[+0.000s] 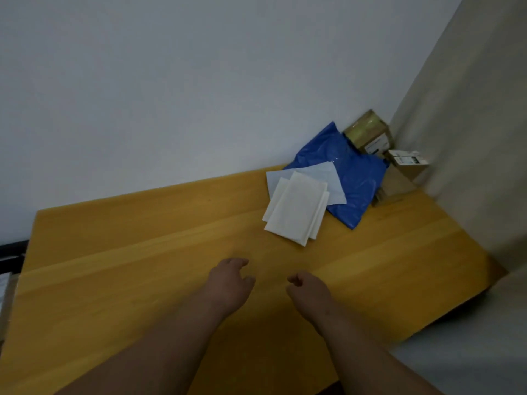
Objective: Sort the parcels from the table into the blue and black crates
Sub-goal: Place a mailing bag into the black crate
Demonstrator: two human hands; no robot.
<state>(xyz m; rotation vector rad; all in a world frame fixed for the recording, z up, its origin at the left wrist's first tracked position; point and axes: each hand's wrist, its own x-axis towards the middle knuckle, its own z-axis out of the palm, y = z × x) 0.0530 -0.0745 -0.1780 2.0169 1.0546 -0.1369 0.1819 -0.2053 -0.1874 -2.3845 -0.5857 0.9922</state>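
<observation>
A pile of parcels lies at the far right corner of the wooden table (114,266). White padded envelopes (296,208) are stacked in front, partly on a pale blue envelope (328,173) and a blue plastic mailer (356,181). Behind them stand a taped cardboard box (368,132) and a smaller labelled box (407,162). My left hand (229,283) and my right hand (309,289) hover side by side over the table's middle, well short of the envelopes. Both have loosely curled fingers and hold nothing. No crate is in view.
A white wall runs behind the table. A beige curtain (470,124) hangs at the right, next to the boxes. At the far left edge a dark frame (11,252) and something pale below it are partly visible.
</observation>
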